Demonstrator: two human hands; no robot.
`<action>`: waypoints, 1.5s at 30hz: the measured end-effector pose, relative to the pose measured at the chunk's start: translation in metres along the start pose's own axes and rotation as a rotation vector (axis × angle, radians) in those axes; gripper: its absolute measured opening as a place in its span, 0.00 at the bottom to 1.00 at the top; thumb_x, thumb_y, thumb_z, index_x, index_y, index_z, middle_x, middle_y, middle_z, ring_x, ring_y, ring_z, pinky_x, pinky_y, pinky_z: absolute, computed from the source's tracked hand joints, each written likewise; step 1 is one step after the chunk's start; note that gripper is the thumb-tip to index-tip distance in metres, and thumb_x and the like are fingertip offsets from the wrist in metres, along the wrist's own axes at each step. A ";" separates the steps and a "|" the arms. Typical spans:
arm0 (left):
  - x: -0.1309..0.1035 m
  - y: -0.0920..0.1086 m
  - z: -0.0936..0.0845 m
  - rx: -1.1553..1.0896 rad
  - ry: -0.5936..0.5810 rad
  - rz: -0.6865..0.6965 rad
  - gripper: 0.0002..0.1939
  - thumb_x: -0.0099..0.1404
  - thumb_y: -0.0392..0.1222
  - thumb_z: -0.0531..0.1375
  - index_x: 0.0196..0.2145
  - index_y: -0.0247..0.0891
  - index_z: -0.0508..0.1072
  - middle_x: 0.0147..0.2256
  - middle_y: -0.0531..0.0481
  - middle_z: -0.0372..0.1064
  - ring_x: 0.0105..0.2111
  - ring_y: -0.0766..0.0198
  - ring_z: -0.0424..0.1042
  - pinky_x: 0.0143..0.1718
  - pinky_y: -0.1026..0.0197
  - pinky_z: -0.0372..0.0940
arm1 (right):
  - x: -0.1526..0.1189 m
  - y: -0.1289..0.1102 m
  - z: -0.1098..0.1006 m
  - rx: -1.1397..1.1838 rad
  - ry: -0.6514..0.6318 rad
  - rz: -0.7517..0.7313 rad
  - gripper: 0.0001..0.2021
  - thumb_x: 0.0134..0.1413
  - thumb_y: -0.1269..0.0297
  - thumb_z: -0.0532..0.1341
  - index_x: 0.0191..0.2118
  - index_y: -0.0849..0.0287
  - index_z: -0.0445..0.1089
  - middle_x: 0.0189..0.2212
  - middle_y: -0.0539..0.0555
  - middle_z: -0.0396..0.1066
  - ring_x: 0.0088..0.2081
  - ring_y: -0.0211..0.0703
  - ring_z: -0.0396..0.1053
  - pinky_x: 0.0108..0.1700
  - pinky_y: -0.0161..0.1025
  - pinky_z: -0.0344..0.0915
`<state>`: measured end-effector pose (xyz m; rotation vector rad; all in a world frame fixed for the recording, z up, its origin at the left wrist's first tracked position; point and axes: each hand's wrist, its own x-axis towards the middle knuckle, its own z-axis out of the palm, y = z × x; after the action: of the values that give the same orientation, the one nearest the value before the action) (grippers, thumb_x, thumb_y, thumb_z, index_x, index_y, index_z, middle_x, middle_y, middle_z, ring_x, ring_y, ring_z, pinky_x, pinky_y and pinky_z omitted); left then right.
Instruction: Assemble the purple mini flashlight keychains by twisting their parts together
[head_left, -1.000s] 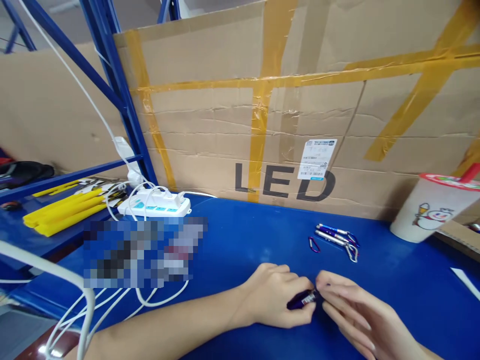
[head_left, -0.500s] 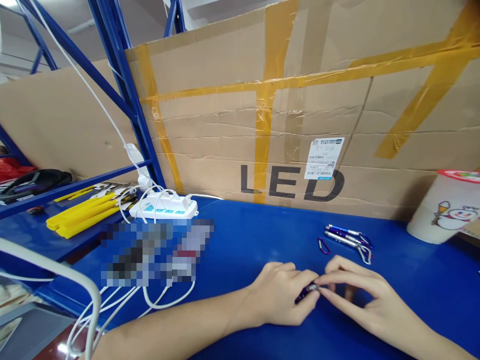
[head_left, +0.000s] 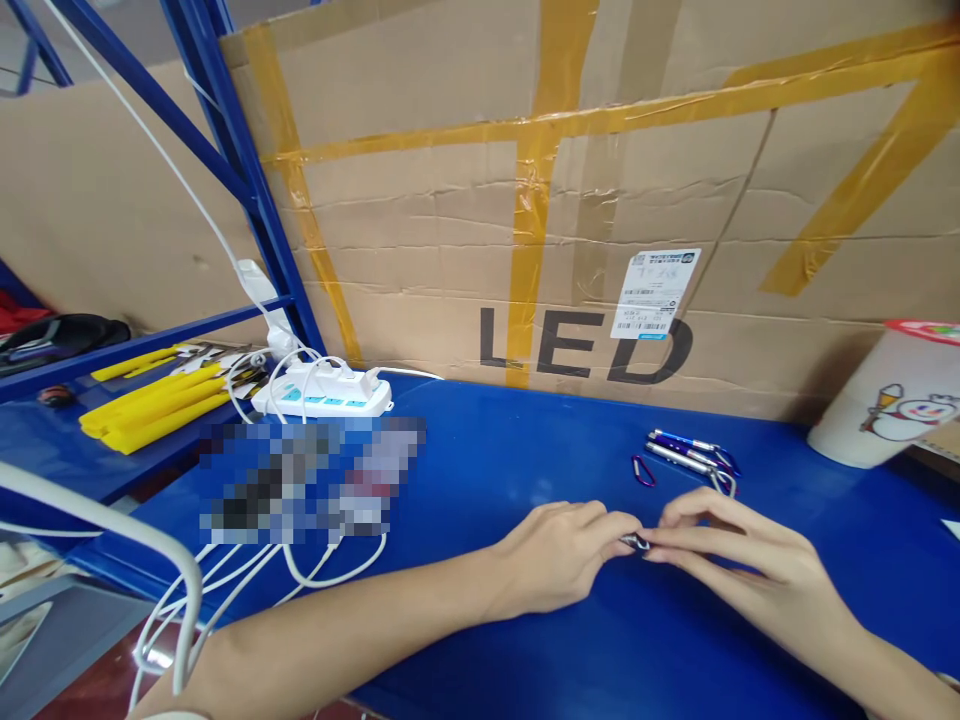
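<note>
Above the blue tabletop, my left hand (head_left: pixel 559 555) is closed round a slim dark piece with a silver end (head_left: pixel 636 541), which looks like part of a carabiner pen. Most of its barrel is hidden by the fingers. From the right, my right hand (head_left: pixel 742 560) pinches at the silver end, thumb and fingertips together. Behind the right hand lie several carabiner pens (head_left: pixel 686 455), blue and silver, with clips at their right ends. A loose purple carabiner (head_left: pixel 643 471) rests just left of them.
A large cardboard box (head_left: pixel 420 250) with yellow tape stands along the back of the blue tabletop (head_left: pixel 480 450). At left are a white power strip (head_left: pixel 322 390), white cables, blurred items and yellow-sleeved objects (head_left: pixel 161 400). A whitish cup (head_left: pixel 877 410) stands at right.
My view has tipped slightly downward. The left hand has turned, so its dark barrel is now covered and mostly the silver end shows. The right fingers remain pinched at that end.
</note>
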<state>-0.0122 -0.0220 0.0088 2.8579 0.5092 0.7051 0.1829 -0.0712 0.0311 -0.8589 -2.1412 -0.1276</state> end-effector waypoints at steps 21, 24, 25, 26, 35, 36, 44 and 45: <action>0.000 -0.005 -0.001 -0.137 -0.102 0.019 0.05 0.66 0.39 0.51 0.38 0.35 0.60 0.39 0.50 0.70 0.36 0.65 0.71 0.35 0.66 0.62 | 0.001 -0.005 0.011 0.401 -0.231 0.763 0.12 0.36 0.55 0.67 0.17 0.58 0.73 0.23 0.52 0.64 0.25 0.36 0.64 0.27 0.32 0.60; 0.000 -0.005 -0.001 -0.139 -0.084 -0.004 0.05 0.66 0.39 0.51 0.38 0.35 0.61 0.39 0.50 0.70 0.36 0.65 0.71 0.35 0.66 0.63 | -0.002 -0.003 0.013 0.419 -0.211 0.790 0.13 0.35 0.54 0.67 0.17 0.59 0.72 0.23 0.52 0.64 0.25 0.36 0.63 0.26 0.32 0.60; 0.000 -0.005 -0.001 -0.141 -0.081 -0.008 0.05 0.66 0.39 0.51 0.38 0.35 0.61 0.38 0.50 0.70 0.36 0.65 0.71 0.35 0.66 0.63 | -0.002 -0.002 0.014 0.428 -0.206 0.797 0.13 0.35 0.54 0.67 0.18 0.59 0.72 0.23 0.52 0.64 0.25 0.35 0.62 0.26 0.32 0.59; 0.000 -0.005 -0.001 -0.144 -0.080 -0.007 0.05 0.66 0.39 0.51 0.38 0.35 0.61 0.38 0.50 0.70 0.36 0.65 0.71 0.35 0.66 0.63 | -0.003 -0.001 0.014 0.438 -0.201 0.803 0.13 0.35 0.54 0.67 0.18 0.60 0.72 0.23 0.52 0.63 0.24 0.35 0.62 0.25 0.31 0.59; -0.001 -0.004 -0.001 -0.127 -0.075 -0.003 0.07 0.67 0.40 0.49 0.40 0.36 0.62 0.40 0.50 0.69 0.39 0.66 0.70 0.39 0.67 0.62 | -0.003 -0.001 0.016 0.577 -0.261 0.994 0.14 0.29 0.55 0.69 0.18 0.61 0.70 0.24 0.50 0.62 0.16 0.28 0.57 0.13 0.27 0.57; -0.001 -0.003 -0.002 -0.124 -0.081 -0.011 0.07 0.67 0.40 0.48 0.41 0.35 0.61 0.40 0.50 0.69 0.40 0.66 0.70 0.39 0.67 0.62 | -0.004 0.000 0.017 0.580 -0.274 1.011 0.14 0.29 0.55 0.69 0.18 0.61 0.70 0.24 0.50 0.62 0.16 0.28 0.57 0.13 0.27 0.57; 0.000 0.000 -0.004 -0.089 -0.111 -0.053 0.09 0.67 0.42 0.48 0.42 0.35 0.61 0.40 0.51 0.69 0.38 0.66 0.70 0.35 0.67 0.63 | -0.010 0.006 0.019 0.609 -0.316 1.039 0.15 0.32 0.55 0.68 0.19 0.62 0.68 0.24 0.51 0.62 0.18 0.29 0.58 0.15 0.27 0.59; 0.000 0.000 -0.004 -0.087 -0.110 -0.048 0.09 0.67 0.42 0.48 0.42 0.35 0.61 0.39 0.52 0.69 0.38 0.66 0.70 0.35 0.67 0.63 | -0.009 0.006 0.019 0.607 -0.306 1.037 0.15 0.32 0.55 0.68 0.18 0.62 0.68 0.24 0.51 0.62 0.17 0.29 0.57 0.15 0.27 0.59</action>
<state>-0.0144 -0.0216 0.0127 2.7747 0.5159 0.5453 0.1786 -0.0645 0.0104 -1.5212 -1.5633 1.1649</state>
